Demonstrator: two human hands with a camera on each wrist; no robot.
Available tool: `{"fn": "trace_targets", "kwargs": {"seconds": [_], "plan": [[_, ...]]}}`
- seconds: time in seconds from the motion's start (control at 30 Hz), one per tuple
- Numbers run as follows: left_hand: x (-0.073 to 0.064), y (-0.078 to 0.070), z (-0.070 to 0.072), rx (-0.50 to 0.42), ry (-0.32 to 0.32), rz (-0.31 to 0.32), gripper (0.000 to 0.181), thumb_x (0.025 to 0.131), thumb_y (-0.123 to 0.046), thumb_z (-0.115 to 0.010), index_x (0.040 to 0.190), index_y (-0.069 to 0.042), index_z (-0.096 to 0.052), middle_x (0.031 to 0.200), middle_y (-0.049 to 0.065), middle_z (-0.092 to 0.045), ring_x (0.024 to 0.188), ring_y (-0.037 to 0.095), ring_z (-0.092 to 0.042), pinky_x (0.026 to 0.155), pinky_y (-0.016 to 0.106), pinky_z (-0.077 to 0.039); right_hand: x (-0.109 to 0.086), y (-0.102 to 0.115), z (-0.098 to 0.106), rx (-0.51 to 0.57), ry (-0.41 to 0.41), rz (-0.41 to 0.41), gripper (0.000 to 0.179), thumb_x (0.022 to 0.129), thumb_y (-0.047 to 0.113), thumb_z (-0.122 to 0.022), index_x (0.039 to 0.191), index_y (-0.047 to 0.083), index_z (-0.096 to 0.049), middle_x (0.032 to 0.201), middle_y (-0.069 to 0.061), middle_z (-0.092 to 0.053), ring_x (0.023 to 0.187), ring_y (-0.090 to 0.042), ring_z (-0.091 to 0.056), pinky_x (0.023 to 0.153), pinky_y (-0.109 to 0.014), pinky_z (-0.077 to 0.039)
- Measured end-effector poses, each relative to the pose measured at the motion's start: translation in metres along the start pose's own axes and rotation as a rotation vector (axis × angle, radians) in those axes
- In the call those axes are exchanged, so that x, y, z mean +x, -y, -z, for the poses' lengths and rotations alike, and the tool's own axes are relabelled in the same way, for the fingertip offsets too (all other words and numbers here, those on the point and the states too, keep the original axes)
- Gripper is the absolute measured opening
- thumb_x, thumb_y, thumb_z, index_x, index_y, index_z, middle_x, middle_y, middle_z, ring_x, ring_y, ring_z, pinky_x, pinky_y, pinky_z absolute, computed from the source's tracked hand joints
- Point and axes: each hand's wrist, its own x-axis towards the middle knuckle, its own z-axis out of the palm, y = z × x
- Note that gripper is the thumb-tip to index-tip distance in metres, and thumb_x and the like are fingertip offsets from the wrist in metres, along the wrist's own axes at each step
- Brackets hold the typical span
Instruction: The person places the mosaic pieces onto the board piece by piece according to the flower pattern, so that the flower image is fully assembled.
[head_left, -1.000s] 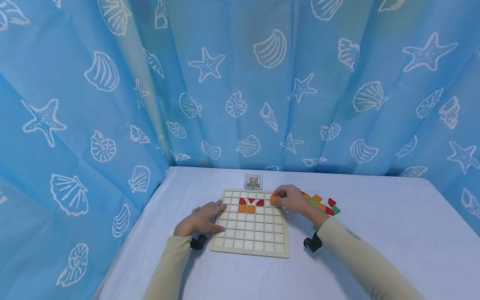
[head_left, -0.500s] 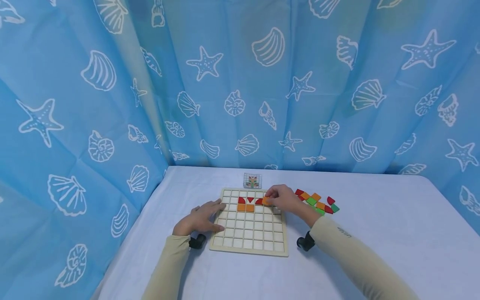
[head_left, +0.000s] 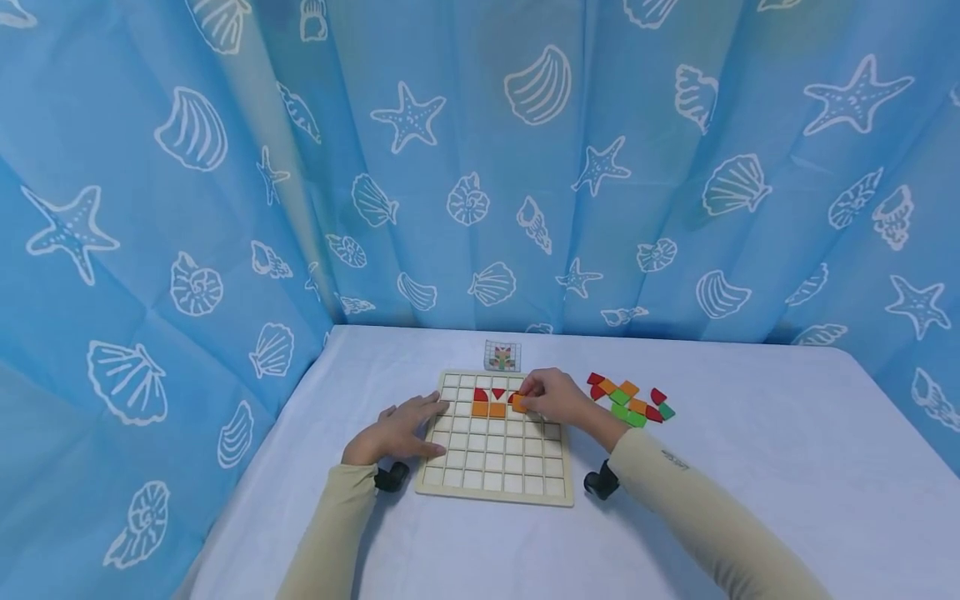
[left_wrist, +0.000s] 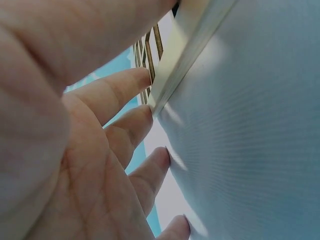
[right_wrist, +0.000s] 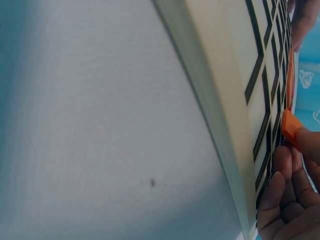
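A wooden grid board [head_left: 495, 461] lies flat on the white table. My left hand [head_left: 401, 430] rests along its left edge with fingers spread; the left wrist view shows a couple of fingertips [left_wrist: 142, 76] touching the rim. Between thumb and fingers my right hand [head_left: 558, 397] pinches an orange square tile [right_wrist: 291, 126], slightly tilted over the board's upper part. Left of that tile, two orange squares [head_left: 488, 409] sit side by side in cells. Above them are a red quarter-round tile [head_left: 481, 395] and a red triangle [head_left: 498, 393]. Another red tile is partly covered by the right hand.
Right of the board lies a loose group of red, orange and green tiles [head_left: 628, 402]. A small pattern card [head_left: 502, 356] lies just behind the board. A blue shell-print curtain [head_left: 480, 167] hangs along the back and left of the table [head_left: 787, 433].
My right hand has carried the orange square leftward across the board, from near its right edge to beside the two placed orange squares. The left hand keeps its place on the board's edge.
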Motion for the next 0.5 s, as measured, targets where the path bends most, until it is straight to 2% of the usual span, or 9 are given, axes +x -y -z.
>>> {"fn": "trace_targets", "kwargs": {"seconds": [0.37,0.5], "plan": [[-0.0002,-0.0015,-0.0006,0.016,-0.002,0.013,0.080,0.085,-0.040,-0.076,0.154,-0.023,-0.037,0.165,0.003,-0.023,0.153,0.031,-0.019,0.119,0.064,-0.014,0.0007,0.0017,-0.0054,-0.035,-0.020,0.007,0.008,0.089,0.019,-0.074,0.094,0.013,-0.071,0.092,0.000,-0.067,0.087,-0.018,-0.057,0.081,-0.030,-0.053],[-0.0004,-0.0031,-0.0001,0.022,-0.001,0.024,0.081,0.085,-0.040,-0.076,0.154,-0.022,-0.037,0.165,0.003,-0.023,0.152,0.031,-0.019,0.119,0.064,-0.014,-0.0007,0.0024,-0.0056,-0.059,0.001,0.027,0.007,0.089,0.019,-0.075,0.091,0.015,-0.071,0.090,0.002,-0.067,0.085,-0.016,-0.056,0.080,-0.029,-0.053]]}}
